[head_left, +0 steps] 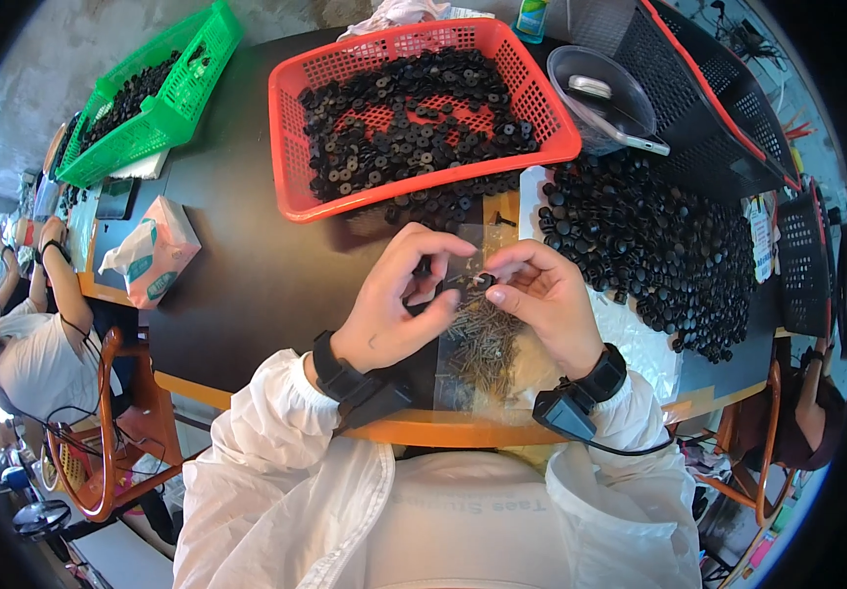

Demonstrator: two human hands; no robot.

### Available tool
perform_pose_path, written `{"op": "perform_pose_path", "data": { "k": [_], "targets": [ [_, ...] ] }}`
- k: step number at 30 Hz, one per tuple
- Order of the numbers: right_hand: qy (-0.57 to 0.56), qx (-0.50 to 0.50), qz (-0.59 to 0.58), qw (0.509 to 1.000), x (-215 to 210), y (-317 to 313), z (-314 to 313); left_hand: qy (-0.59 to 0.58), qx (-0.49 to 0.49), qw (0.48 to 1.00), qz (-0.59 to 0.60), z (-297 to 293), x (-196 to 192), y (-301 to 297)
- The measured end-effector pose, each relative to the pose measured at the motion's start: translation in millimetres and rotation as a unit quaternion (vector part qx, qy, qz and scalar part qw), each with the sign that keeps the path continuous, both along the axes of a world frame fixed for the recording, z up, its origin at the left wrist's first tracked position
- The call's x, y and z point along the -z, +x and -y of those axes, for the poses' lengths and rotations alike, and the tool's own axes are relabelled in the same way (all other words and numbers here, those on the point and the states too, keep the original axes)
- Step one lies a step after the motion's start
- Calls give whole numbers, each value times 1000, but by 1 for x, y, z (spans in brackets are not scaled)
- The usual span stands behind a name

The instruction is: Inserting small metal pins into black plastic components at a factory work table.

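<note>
From my remote seat I see both hands meeting just above a heap of thin brownish metal screws (482, 344) spread on a clear plastic sheet, close at hand so one can be picked without reaching. My left hand (399, 304) is curled nearly closed, thumb and fingers pinching a small black round rubber part (425, 267). My right hand (541, 294) is pinched shut on what looks like a single screw at the part, though the tip is too small to be sure of. Beyond, a loose pile of black domed caps (649, 245) lies to the right, and a red plastic mesh basket (291, 147) of black washers sits farther back.
</note>
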State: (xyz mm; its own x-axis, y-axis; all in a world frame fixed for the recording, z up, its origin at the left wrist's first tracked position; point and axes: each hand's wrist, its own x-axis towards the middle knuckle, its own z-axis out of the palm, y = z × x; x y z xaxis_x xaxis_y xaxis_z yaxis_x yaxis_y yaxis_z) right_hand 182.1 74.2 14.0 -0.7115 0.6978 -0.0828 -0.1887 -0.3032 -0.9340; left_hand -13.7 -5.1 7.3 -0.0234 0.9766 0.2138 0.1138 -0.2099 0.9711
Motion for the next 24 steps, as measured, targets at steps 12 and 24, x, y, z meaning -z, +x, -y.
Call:
{"op": "perform_pose_path", "data": {
  "k": [12, 24],
  "targets": [
    [55, 18, -2, 998, 11, 3, 2, -71, 22, 993, 87, 1, 10, 0],
    [108, 32, 36, 993, 12, 0, 4, 5, -40, 985, -166, -2, -1, 5]
  ]
}}
